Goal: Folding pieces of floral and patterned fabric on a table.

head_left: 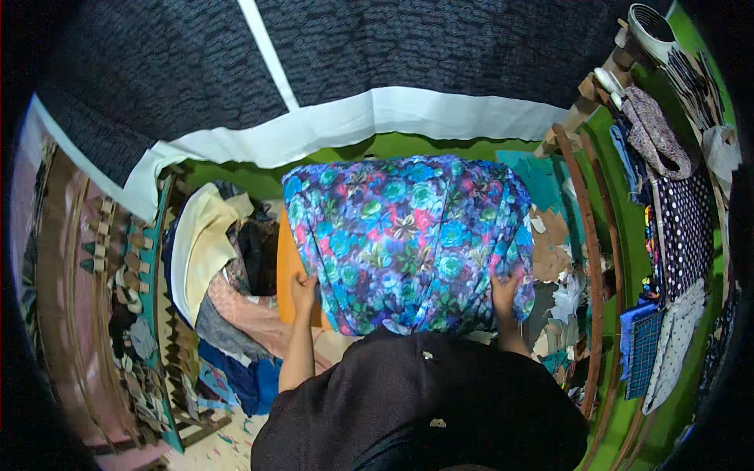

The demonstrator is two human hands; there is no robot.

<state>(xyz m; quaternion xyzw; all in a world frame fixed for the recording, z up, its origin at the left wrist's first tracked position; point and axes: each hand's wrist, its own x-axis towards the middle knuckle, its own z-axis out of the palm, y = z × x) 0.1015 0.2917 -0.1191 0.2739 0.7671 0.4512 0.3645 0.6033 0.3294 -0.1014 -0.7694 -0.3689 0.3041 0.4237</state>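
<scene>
A broad piece of floral fabric [404, 235], printed in blue, teal, purple and pink, spreads out in front of my body. Long seams or folds run down it, and its near edge meets my dark shirt. My left hand [303, 290] is closed at the fabric's lower left edge, fingers curled on the cloth. On the opposite side, my right hand [505, 289] grips the cloth near its lower right edge, thumb and fingers drawn together. An orange surface [287, 243] shows from under the fabric beside my left hand.
Cream, pink, grey and blue cloths [206, 251] are heaped at the left. A wooden rack [577, 259] stands at the right, with paper-like scraps [559, 275] beside it. Garments [679, 228] hang on the green wall. Dark cloth with a white border [408, 110] hangs across the far side.
</scene>
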